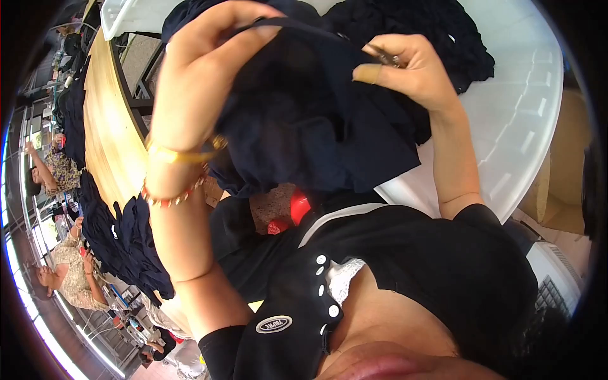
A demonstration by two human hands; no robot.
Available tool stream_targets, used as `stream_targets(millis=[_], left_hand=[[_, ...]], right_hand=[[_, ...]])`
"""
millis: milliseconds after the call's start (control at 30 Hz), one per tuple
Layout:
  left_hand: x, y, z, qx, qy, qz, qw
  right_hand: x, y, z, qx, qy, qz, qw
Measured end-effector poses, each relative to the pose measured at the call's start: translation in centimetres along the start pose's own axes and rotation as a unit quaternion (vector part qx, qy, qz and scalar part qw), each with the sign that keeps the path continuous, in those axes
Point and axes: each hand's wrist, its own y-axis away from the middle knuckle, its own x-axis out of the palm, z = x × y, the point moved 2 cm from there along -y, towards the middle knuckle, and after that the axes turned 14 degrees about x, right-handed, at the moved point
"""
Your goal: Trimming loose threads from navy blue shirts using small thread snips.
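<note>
A dark navy cloth garment (291,120) hangs stretched in front of me. My left hand (202,63) pinches its upper edge between thumb and fingers. On the other side, my right hand (418,73) is closed, with small metal thread snips (385,57) held between thumb and fingers beside the cloth's edge. A yellowish tape wraps the right thumb. The snips are blurred and partly covered by the fingers. The garment's lower part drapes down over my lap.
More dark garments (411,22) lie in a large white plastic tub (516,120) ahead and right. To the left, a wooden table (104,126) has a heap of dark cloth (126,244) by it. Co-workers (73,272) are beyond. A cardboard box (563,171) stands far right.
</note>
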Motion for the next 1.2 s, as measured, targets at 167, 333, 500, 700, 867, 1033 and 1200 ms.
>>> stream_targets(millis=[167,333,500,700,867,1033,1200], left_hand=[[-1.5,5.0,-1.9,-0.123,0.265,-0.126,0.948],[0.3,8.5,1.0,-0.101,0.339,-0.278,0.893],[1.8,8.9,3.0,-0.126,0.419,-0.393,0.808],[1.8,9.4,4.5,-0.138,0.418,-0.413,0.797],[2.4,9.5,4.7,-0.154,0.422,-0.416,0.791],[2.4,10.3,5.8,-0.136,0.485,-0.379,0.777],[2.4,10.6,6.3,-0.085,0.538,-0.337,0.768]], right_hand=[[-1.5,-1.3,4.4,-0.114,0.024,-0.006,0.993],[2.5,-3.9,8.1,-0.040,0.084,-0.017,0.996],[5.9,-3.3,8.9,-0.054,0.098,-0.097,0.989],[6.1,-3.3,6.4,-0.279,0.223,-0.067,0.932],[6.6,-3.7,4.1,-0.291,0.209,-0.077,0.930],[6.9,-4.1,3.3,-0.302,0.208,-0.080,0.927],[7.1,-4.2,3.7,-0.284,0.181,-0.040,0.941]])
